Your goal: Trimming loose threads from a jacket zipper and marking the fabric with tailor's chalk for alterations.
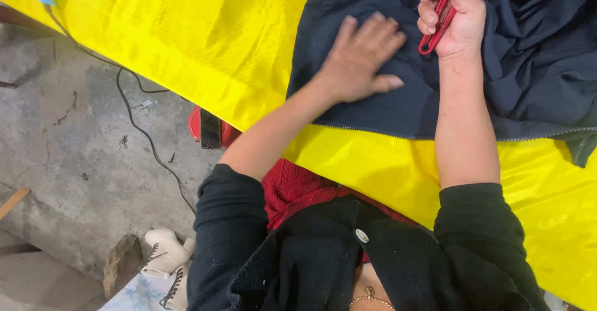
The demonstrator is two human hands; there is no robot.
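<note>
A dark navy garment (pixel 528 68) with a zipper along its near edge lies crumpled on a table covered in yellow cloth (pixel 186 37). My left hand (pixel 360 56) rests flat on the garment, fingers spread, pressing the fabric down. My right hand (pixel 451 16) is closed around small red thread snips (pixel 438 28), held just above the garment at the top of the view. The blades of the snips are cut off by the frame edge.
Below the table edge is a rough concrete floor (pixel 74 162) with a black cable (pixel 146 137) running across it. A red stool with a dark phone (pixel 210 129) sits by my knee. White lace-up shoes (pixel 165 255) and a stone lie near my feet.
</note>
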